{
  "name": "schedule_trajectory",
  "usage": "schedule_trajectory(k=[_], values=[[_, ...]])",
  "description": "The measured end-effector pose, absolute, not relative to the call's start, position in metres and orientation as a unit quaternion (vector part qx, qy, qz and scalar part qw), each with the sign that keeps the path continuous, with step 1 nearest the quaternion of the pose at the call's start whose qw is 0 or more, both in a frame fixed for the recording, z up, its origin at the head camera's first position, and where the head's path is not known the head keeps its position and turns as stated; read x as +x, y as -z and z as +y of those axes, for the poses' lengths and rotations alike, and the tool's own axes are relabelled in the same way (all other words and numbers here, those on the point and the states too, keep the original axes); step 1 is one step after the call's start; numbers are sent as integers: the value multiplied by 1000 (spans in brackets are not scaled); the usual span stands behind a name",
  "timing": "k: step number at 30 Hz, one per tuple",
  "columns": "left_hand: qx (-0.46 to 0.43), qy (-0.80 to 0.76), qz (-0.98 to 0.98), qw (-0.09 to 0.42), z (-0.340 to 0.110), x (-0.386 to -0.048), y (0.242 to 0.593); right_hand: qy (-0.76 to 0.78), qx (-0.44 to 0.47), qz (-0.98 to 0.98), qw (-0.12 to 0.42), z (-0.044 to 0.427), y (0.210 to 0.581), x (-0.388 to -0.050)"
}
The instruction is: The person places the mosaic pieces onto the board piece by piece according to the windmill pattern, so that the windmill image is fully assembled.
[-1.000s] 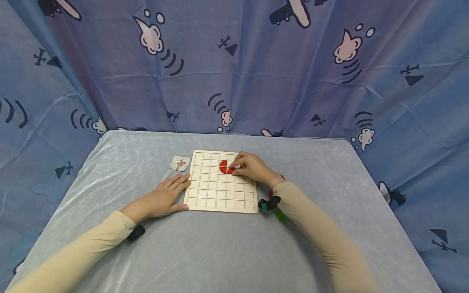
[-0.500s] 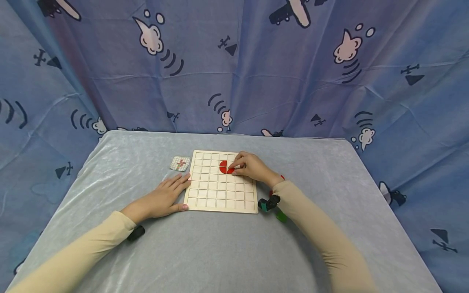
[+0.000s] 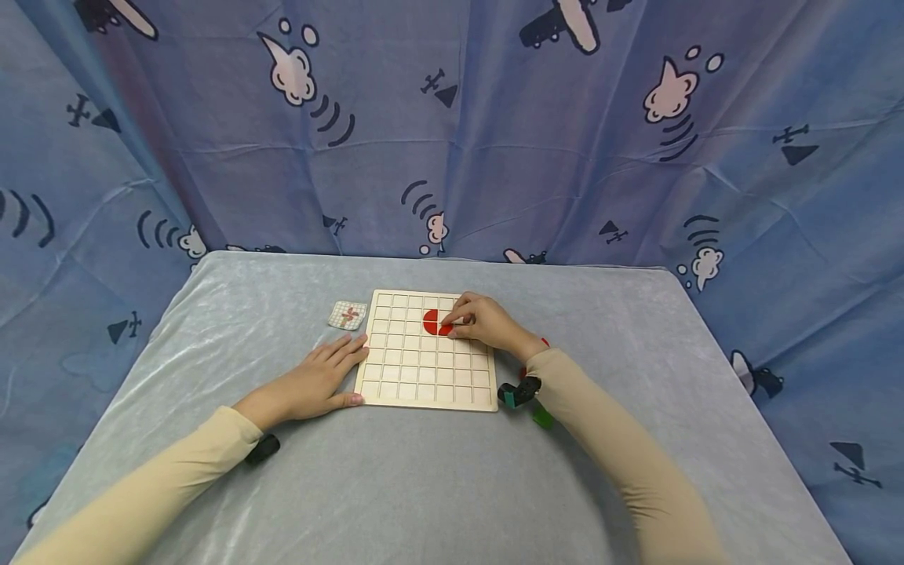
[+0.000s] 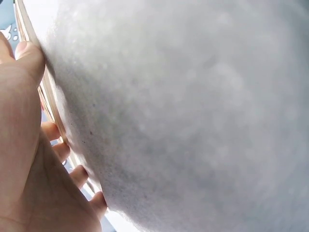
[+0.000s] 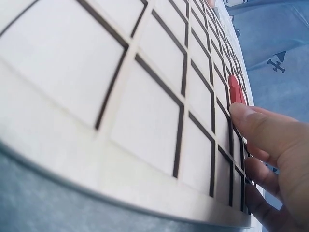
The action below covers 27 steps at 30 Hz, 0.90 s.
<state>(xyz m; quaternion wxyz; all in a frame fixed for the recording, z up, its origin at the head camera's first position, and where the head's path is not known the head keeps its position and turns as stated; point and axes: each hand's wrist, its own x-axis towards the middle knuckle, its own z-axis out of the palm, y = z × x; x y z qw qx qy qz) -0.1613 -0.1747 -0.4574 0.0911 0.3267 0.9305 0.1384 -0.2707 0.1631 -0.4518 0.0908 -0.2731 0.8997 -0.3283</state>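
Your right hand has a narrow grip: thumb and forefinger pinch the red piece, though how firmly you hold it can't be told. That piece sits on the wooden board, toward its far side, just left of your palm and right at your fingertips. It shows no clear long axis. The relation to watch is its straight side against the red half-circle: it lies beside the lower part of that shape, on its right, while the square above it shows bare wood. Your right hand is clearly the nearer one. Your left hand holds nothing; its fingers lie spread on the tabletop, fingertips and thumb at the board's left edge, well apart from the red.
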Motion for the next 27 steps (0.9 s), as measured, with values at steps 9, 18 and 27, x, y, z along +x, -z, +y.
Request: schedule_trajectory(k=[9, 18, 27], values=[[327, -137, 930, 94, -175, -163, 458, 337, -260, 900, 95, 164, 452, -269], [326, -135, 931, 97, -175, -164, 460, 343, -250, 900, 100, 165, 453, -270], [327, -132, 931, 98, -175, -164, 460, 343, -251, 900, 95, 165, 451, -269]])
